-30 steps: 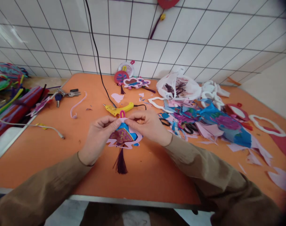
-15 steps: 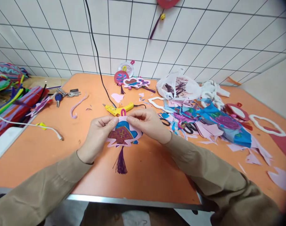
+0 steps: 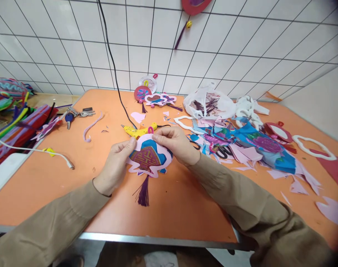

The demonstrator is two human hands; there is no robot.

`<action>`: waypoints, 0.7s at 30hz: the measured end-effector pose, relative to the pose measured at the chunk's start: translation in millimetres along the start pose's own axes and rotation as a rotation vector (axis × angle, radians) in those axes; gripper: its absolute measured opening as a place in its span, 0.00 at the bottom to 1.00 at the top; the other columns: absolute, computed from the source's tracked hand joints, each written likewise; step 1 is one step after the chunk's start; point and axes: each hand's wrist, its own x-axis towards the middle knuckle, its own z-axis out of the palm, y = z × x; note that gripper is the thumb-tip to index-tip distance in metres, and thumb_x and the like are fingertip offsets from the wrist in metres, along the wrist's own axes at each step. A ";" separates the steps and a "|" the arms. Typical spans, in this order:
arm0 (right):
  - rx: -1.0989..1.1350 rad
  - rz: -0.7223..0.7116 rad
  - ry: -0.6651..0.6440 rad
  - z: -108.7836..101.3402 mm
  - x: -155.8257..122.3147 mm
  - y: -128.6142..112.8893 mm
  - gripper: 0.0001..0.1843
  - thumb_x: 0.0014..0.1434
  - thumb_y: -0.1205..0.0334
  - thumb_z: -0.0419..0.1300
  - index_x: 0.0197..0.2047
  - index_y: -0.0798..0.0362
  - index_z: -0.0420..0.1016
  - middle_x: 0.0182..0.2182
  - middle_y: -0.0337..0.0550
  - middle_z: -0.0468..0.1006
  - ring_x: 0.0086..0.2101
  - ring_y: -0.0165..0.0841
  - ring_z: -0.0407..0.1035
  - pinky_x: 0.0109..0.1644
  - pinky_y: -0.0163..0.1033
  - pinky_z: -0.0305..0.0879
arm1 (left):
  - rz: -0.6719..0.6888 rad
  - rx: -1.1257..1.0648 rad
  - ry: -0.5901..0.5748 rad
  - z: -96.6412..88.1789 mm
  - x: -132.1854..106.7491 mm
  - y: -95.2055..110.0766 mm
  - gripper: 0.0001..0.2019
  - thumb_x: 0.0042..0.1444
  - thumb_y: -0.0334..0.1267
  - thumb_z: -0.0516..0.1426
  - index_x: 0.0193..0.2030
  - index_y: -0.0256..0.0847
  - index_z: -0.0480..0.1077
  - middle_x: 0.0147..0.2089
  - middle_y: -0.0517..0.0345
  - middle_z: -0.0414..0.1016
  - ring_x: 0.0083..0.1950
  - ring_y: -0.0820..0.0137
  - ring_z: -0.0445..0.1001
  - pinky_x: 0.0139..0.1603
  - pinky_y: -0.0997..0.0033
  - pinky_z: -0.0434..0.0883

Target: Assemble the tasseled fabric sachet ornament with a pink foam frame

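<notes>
Plastic bag: we see a thin, crumpled white bag (image 3: 226, 105) at the back of the orange counter (image 3: 171, 211); dark tassels (image 3: 209, 106) show in it.
Pendant: we find the scalloped pendant (image 3: 148, 157) between the two hands, above the counter's near middle. Its pale pink rim frames blue material and a reddish, gold-patterned panel.
Left hand: we see the left hand (image 3: 115, 165) pinching the pendant's upper left edge between thumb and fingers.
Right hand: we see the right hand (image 3: 177, 144) pinching the upper right edge, thumb in front.
Loop and tassel: a fuzzy pink loop (image 3: 150, 129) tops the pendant; a purple tassel (image 3: 143, 193) of fine strands hangs below.
Glue gun: we see a yellow plastic glue gun (image 3: 138, 131) lying just behind the pendant.
Scraps: to the right, we make out shiny blue floral material (image 3: 285, 161), angular pink paper pieces (image 3: 249, 154) and black looped scissor handles (image 3: 224, 151).
Frames: a white wavy-edged frame (image 3: 315, 147) lies farther right, partly over red material (image 3: 334, 170).
Pipe cleaners: we see a fuzzy multicoloured bundle (image 3: 40, 122) at the left, near metal keys (image 3: 82, 112).
Wall: glossy white tiles (image 3: 138, 33) with dark grout.
</notes>
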 end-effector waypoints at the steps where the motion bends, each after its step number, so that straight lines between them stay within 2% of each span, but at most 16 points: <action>1: 0.009 0.004 0.020 -0.1 0.6 0.3 0.17 0.46 0.50 0.65 0.22 0.56 0.73 0.19 0.36 0.69 0.21 0.25 0.60 0.25 0.33 0.57 | 0.002 -0.003 0.003 0.5 0.0 -0.1 0.22 0.44 0.55 0.66 0.20 0.35 0.74 0.19 0.56 0.73 0.22 0.72 0.69 0.27 0.73 0.67; 6: 0.059 0.028 0.044 -1.3 3.3 0.6 0.17 0.44 0.50 0.66 0.22 0.57 0.73 0.18 0.35 0.68 0.20 0.23 0.58 0.25 0.33 0.55 | -0.027 -0.046 0.026 0.6 1.1 -1.5 0.21 0.43 0.53 0.67 0.22 0.35 0.73 0.21 0.56 0.74 0.21 0.73 0.68 0.24 0.74 0.65; 9: 0.097 0.040 0.057 -2.8 5.7 1.1 0.17 0.42 0.50 0.67 0.21 0.57 0.73 0.18 0.34 0.68 0.20 0.23 0.58 0.24 0.33 0.55 | -0.034 -0.069 0.008 -1.2 2.1 -3.3 0.22 0.46 0.55 0.65 0.23 0.36 0.71 0.19 0.57 0.72 0.19 0.71 0.68 0.21 0.72 0.64; 12: 0.126 0.059 0.097 -4.2 8.8 3.6 0.18 0.40 0.49 0.68 0.21 0.56 0.73 0.17 0.33 0.68 0.20 0.23 0.57 0.24 0.32 0.53 | -0.020 -0.044 -0.024 -2.4 2.8 -4.9 0.22 0.51 0.55 0.62 0.22 0.36 0.69 0.19 0.57 0.71 0.19 0.71 0.67 0.22 0.71 0.64; 15: 0.147 0.066 0.118 -4.7 11.2 7.6 0.21 0.38 0.46 0.70 0.22 0.56 0.72 0.17 0.33 0.68 0.20 0.22 0.55 0.24 0.32 0.52 | -0.007 -0.024 -0.029 -2.7 3.3 -5.8 0.21 0.50 0.53 0.63 0.22 0.36 0.68 0.19 0.58 0.70 0.20 0.72 0.67 0.24 0.72 0.65; 21: 0.125 0.054 0.035 -8.8 11.7 9.5 0.29 0.46 0.37 0.64 0.18 0.54 0.61 0.15 0.31 0.59 0.19 0.22 0.51 0.22 0.32 0.45 | -0.028 -0.035 0.023 -5.3 5.4 -6.4 0.20 0.48 0.52 0.65 0.22 0.36 0.69 0.18 0.60 0.69 0.18 0.75 0.63 0.21 0.75 0.61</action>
